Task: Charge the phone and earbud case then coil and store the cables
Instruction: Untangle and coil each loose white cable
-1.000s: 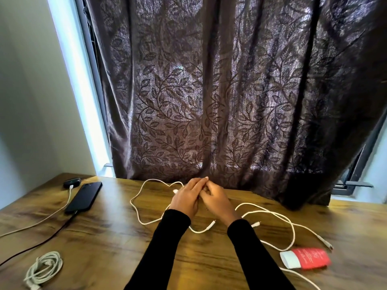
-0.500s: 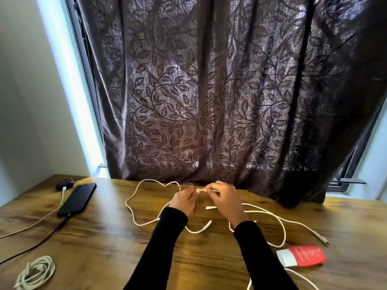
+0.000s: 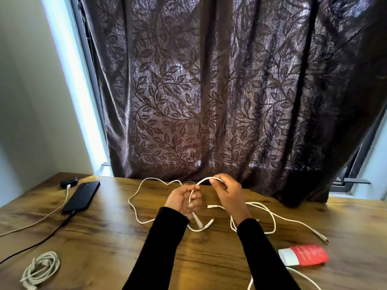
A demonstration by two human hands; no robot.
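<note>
Both hands have lifted and drawn apart since half a second ago, pulling a short arc of white cable [image 3: 204, 181] up between them. The left hand [image 3: 184, 200] is curled round the cable, pinching it at thumb and forefinger, with a plug end hanging below the palm; the right hand [image 3: 227, 191] pinches the other end of the arc at its fingertips. From there the cable trails onto the counter [image 3: 117, 248], looping out toward 10 o'clock and back.

It looks light, limp and a little springy, so loops will likely want to open unless held where they cross. Best gripped along the cord, not by the plug. A second white cable [image 3: 272, 218] sprawls at 3 o'clock; whether the two are tangled I cannot tell.

Farther out at 9 o'clock lie the phone [image 3: 82, 195] and earbud case [image 3: 69, 182], each apparently with a lead plugged in. A coiled cable [image 3: 40, 268] sits at 8 o'clock, a red tube [image 3: 304, 256] at 4 o'clock. The curtain [image 3: 209, 91] hangs close at 12 o'clock, so the free room is toward the near edge.
</note>
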